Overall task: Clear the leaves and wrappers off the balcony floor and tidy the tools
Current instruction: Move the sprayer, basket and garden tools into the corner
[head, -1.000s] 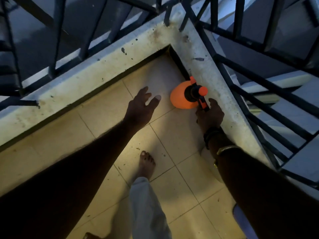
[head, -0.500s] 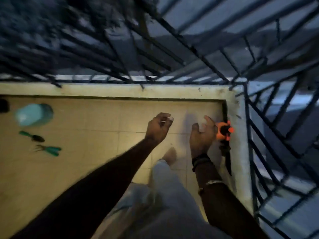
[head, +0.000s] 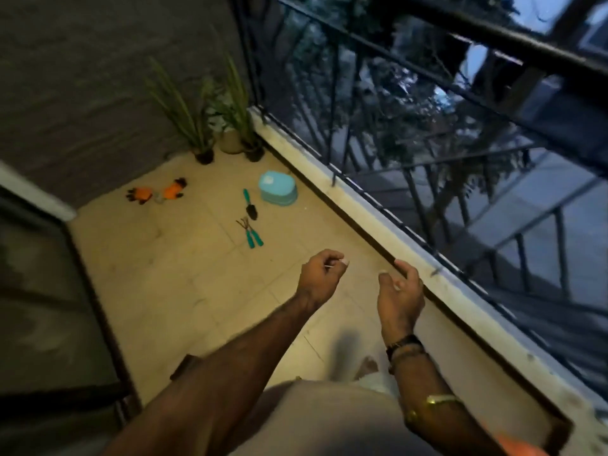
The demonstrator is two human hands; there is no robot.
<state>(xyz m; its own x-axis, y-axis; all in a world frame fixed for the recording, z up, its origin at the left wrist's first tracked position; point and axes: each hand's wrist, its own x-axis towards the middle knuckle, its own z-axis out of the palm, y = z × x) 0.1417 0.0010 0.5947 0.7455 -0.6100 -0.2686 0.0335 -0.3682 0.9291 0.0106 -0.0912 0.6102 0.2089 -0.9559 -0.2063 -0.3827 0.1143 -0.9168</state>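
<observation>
Both my hands hang in the air above the tiled balcony floor point(head: 184, 274). My left hand point(head: 320, 278) has loosely curled fingers and I see nothing in it. My right hand point(head: 399, 291), near the ledge, is relaxed and holds nothing. Farther off on the floor lie a teal-handled trowel point(head: 250, 205) and two teal-handled hand tools point(head: 252, 234) side by side. Beside them sits a teal container point(head: 278, 189). A pair of orange and black gloves point(head: 158, 192) lies near the wall. An orange shape, probably the sprayer point(head: 519, 445), shows at the bottom right edge.
Potted plants point(head: 204, 136) stand in the far corner. A pale concrete ledge point(head: 378, 225) with a dark metal railing point(head: 427, 126) runs along the right. A dark door frame point(head: 82, 291) bounds the left. My bare foot point(head: 367, 365) is below my hands.
My right hand has let go of the orange sprayer in the corner. My view has swung left along the balcony, bringing the tools, gloves and plants into sight. Both hands are now raised and hold nothing.
</observation>
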